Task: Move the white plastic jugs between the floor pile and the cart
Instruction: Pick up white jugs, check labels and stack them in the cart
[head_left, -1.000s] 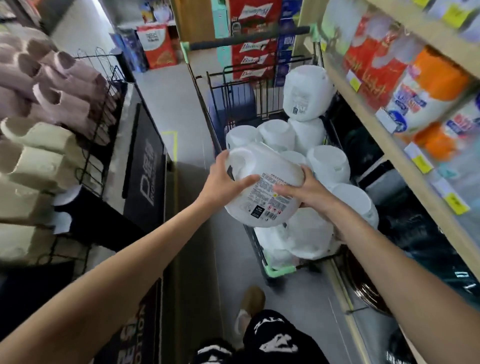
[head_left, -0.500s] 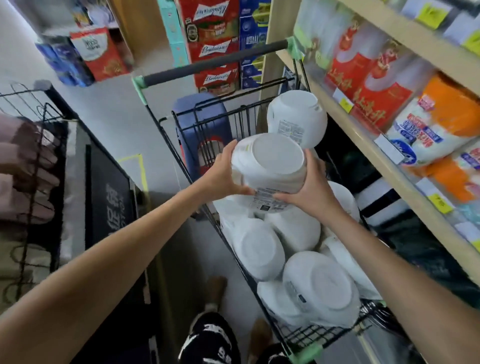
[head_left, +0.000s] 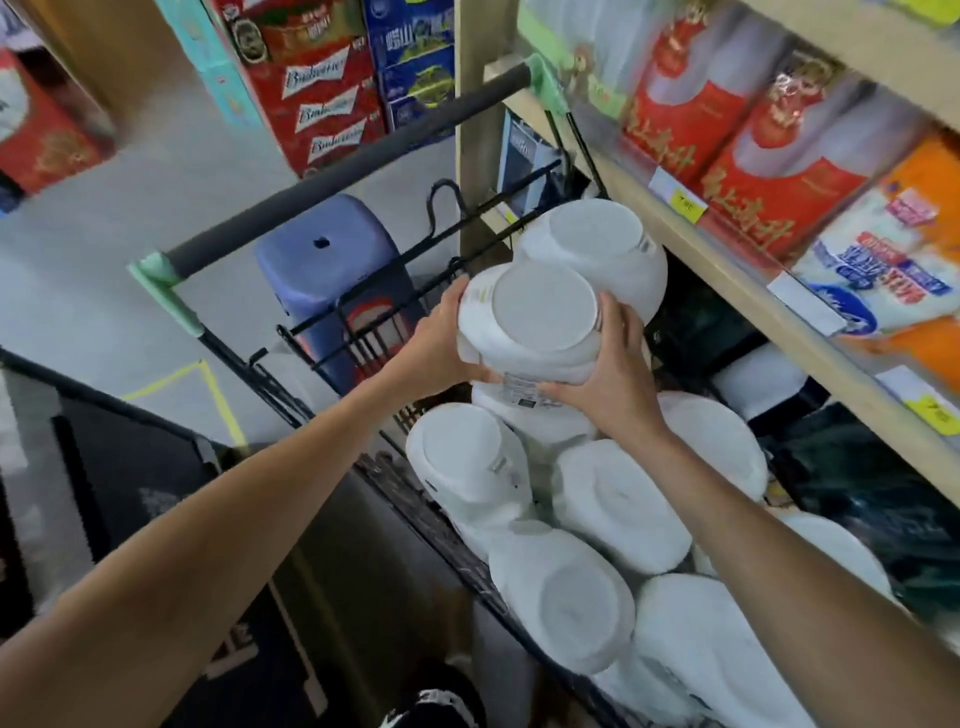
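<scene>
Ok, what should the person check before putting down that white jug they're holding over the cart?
1. Grip: left hand and right hand hold opposite sides of the white plastic jug: ok.
2. Jug is over the black wire cart, not the floor: ok.
3. Steady landing spot on the piled white jugs below: cannot tell; they lie tumbled.
4. Gap to the upper white jug behind it: cannot tell.
5. Jug shut tight: cannot tell; its base faces the camera, top hidden.

Bare left forearm (head_left: 234, 525) and right forearm (head_left: 789, 577); black legwear (head_left: 441, 709) with a bold white print.
</scene>
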